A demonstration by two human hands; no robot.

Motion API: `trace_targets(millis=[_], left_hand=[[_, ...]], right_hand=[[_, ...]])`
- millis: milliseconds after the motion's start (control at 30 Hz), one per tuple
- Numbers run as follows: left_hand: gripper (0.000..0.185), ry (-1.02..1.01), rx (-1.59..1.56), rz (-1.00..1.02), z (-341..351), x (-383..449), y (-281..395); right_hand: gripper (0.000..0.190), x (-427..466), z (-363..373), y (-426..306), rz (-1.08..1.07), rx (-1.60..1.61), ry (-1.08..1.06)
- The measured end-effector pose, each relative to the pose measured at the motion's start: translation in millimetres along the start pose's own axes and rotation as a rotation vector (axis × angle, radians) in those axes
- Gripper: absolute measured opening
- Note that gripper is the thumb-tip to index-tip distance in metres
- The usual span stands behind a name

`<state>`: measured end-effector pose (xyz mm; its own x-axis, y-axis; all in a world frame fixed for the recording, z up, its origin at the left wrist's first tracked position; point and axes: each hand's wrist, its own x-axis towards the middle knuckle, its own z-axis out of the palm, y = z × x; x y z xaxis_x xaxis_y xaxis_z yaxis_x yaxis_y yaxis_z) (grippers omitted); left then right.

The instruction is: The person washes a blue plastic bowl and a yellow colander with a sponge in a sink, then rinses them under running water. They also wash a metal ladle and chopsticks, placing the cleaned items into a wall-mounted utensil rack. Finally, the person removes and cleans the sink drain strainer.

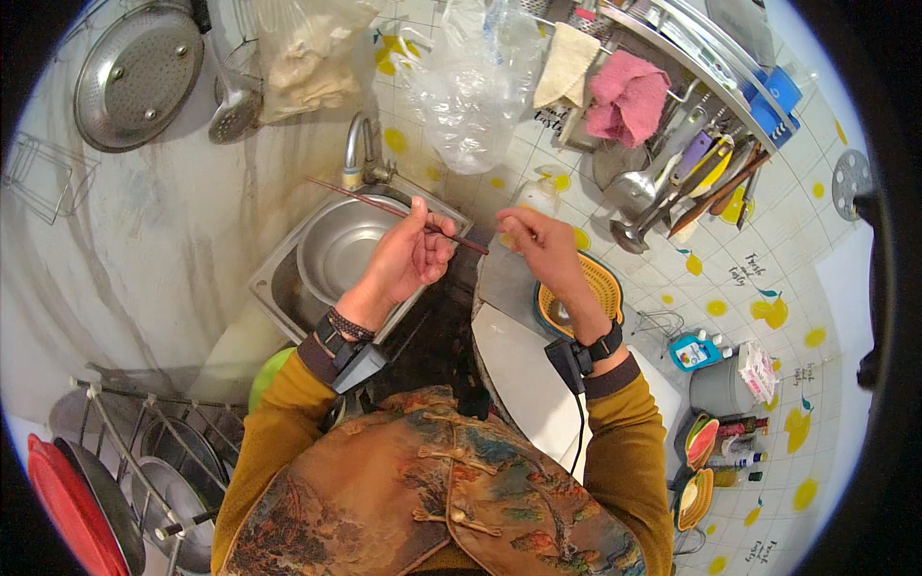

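Observation:
My left hand point(409, 253) is closed around slim dark-red chopsticks point(464, 243), palm turned up, above the sink's right side. Whether it is one stick or two pressed together, I cannot tell. One end points to the faucet, the other towards my right hand point(540, 241). That hand hovers over the counter with curled fingers, apart from the stick; nothing shows in it, though its palm is hidden. Below the left hand, a wide metal basin point(338, 245) sits in the steel sink point(277, 288). A yellow basket point(601, 281) set in a darker bowl lies under my right wrist.
A faucet point(354, 147) rises behind the basin. Ladles and spatulas point(659, 187) hang from a wall rack at the upper right, beside a pink cloth point(628, 97). Plastic bags point(472, 93) hang ahead. At lower left stands a rack point(133, 432) of pans; bottles point(695, 351) line the right.

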<state>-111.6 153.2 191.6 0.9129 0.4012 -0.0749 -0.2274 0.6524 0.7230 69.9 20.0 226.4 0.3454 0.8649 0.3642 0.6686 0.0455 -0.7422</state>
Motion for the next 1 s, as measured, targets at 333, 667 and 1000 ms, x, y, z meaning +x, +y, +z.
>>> trace_targets(millis=[333, 667, 1000], left_hand=[[0.034, 0.230, 0.250, 0.237, -6.1, -9.0, 6.9], [0.025, 0.226, 1.429, 0.413, -9.4, -15.2, -12.0], [0.032, 0.133, 1.208, 0.395, 7.0, -18.7, 44.6]], right_hand=[[0.022, 7.5, 30.6, -3.2, -0.012, -0.156, -0.410], [0.021, 36.7, 17.1, -50.9, -0.200, -0.001, -0.183], [0.012, 62.8, 13.1, -121.1, -0.074, 0.138, 0.042]])
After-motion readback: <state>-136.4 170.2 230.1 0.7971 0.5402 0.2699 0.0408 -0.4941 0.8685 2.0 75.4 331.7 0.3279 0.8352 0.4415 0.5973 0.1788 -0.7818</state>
